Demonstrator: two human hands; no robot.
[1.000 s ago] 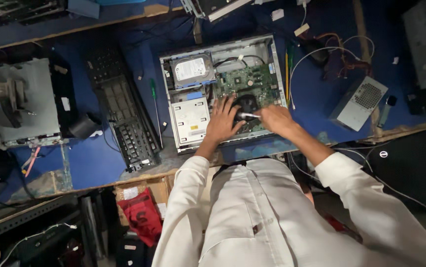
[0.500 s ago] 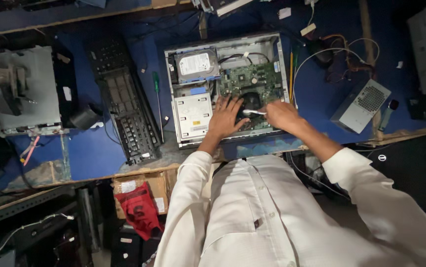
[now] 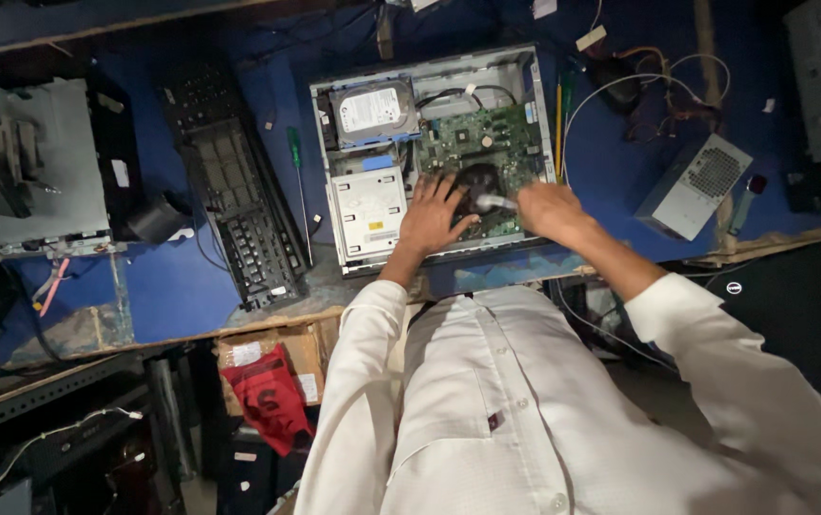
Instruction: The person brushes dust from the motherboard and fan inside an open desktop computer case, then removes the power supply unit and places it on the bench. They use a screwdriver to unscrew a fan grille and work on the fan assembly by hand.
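The open case (image 3: 434,157) lies near the middle of the tabletop (image 3: 172,286), close to its front edge. Inside it, the left hand (image 3: 432,217) rests with the fingers spread on the black fan (image 3: 475,181), which sits on the green board (image 3: 487,143) beside the grey drive (image 3: 372,107). The right hand (image 3: 549,208) is closed around a small silver tool (image 3: 494,201), its tip pointing toward the fan; I cannot tell if the tip touches a screw.

To do this step well, I think the left hand must keep the fan steady and flat, so it does not slide on the board. The tool should stand straight in the screw head and turn slowly, with light pressure, because a slip can scratch the board. The cables (image 3: 468,92) near the back of the case should stay away from the fan.

A keyboard (image 3: 239,205) and a screwdriver (image 3: 298,186) lie to the left of the case, and a power supply (image 3: 695,186) lies toward the right edge.
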